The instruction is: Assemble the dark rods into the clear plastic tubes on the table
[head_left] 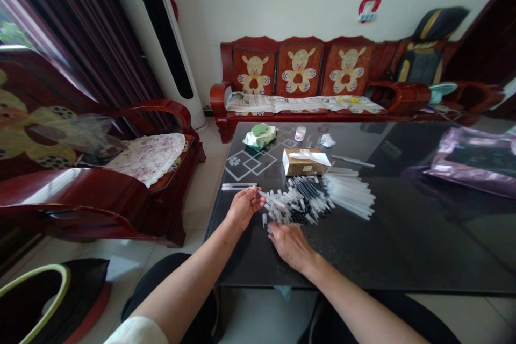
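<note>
My left hand is at the left end of a heap of small whitish pen caps, its fingers pinched on one cap. Below the heap, my right hand rests low over the table with its fingers curled together; a small pale piece shows at the fingertips, too small to name surely. Black pen refills lie behind the caps. Fanned out to their right are translucent white pen barrels. Whitish pens lie side by side just beyond my left hand.
On the dark glossy table stand a tissue box, a green wipes pack and a small white cup. Crumpled tissue and a long thin pen-like piece lie farther back. A purple plastic bag occupies the right side.
</note>
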